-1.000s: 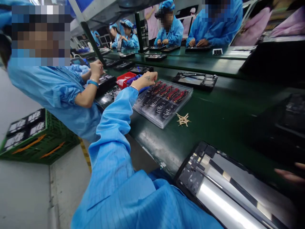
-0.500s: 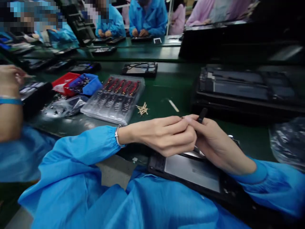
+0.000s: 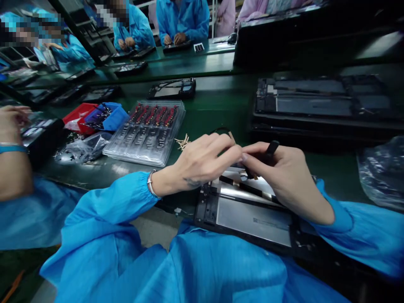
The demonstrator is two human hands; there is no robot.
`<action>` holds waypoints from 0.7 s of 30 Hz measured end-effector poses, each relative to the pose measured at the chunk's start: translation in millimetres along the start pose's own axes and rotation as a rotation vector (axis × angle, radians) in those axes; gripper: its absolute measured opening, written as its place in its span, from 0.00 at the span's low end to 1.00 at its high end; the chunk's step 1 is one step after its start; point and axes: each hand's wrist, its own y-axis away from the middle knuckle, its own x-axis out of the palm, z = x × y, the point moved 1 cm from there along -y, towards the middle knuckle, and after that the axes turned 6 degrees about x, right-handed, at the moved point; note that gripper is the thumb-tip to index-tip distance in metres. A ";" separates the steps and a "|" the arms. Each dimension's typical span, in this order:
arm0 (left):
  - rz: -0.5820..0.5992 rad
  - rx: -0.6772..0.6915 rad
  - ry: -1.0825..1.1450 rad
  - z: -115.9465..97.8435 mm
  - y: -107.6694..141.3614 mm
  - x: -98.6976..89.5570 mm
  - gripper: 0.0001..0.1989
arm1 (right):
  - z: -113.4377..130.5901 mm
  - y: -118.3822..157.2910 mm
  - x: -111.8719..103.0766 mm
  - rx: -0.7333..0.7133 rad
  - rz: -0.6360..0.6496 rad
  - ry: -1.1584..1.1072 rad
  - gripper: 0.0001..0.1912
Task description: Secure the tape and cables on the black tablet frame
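Note:
My left hand [image 3: 208, 159] is closed in a pinch, its fingertips meeting those of my right hand. What the left fingers hold is too small and hidden to make out. My right hand [image 3: 288, 179] is closed around a slim black tool [image 3: 272, 147], whose blunt end sticks up between thumb and fingers. Both hands hover over an opened tablet [image 3: 205, 210] with a silver battery panel [image 3: 249, 219] and dark strips showing. Part of the tablet lies behind my right hand. A thin dark loop [image 3: 221, 128] shows just beyond my left hand.
A clear compartment tray [image 3: 143, 134] of small parts stands left, near pale strips [image 3: 182, 142], a blue bin [image 3: 113, 117], a red bin [image 3: 77, 120] and a plastic bag [image 3: 82, 148]. Stacked tablets [image 3: 315, 105] stand right. A co-worker's arm [image 3: 14, 160] is at far left.
My hands have shifted so that more of the tablet's inside shows. The left fingers have drawn back left, still meeting the right fingertips. The whole view has tilted slightly.

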 end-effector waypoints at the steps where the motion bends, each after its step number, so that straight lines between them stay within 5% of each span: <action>1: 0.040 -0.028 -0.025 0.3 0.3 -1.2 0.09 | 1.6 1.0 -0.5 -0.064 -0.016 0.071 0.05; 5: 0.143 -0.057 -0.054 -4.7 -1.6 -7.6 0.09 | 2.3 3.9 -0.6 -0.237 -0.054 0.267 0.05; 10: 0.176 -0.029 -0.128 -11.7 -4.3 -9.4 0.11 | -0.7 5.6 0.7 -0.256 -0.033 0.317 0.06; 13: 0.173 -0.080 -0.180 3.7 5.2 -3.8 0.11 | 0.9 6.0 -0.3 -0.227 -0.067 0.346 0.05; 18: 0.332 -0.387 -0.041 44.9 34.0 -5.7 0.09 | -1.6 0.6 -2.4 -0.155 -0.068 0.242 0.08; 21: 0.368 -0.399 0.013 55.3 39.0 -11.6 0.10 | -4.9 -2.5 -2.9 -0.088 -0.048 0.158 0.09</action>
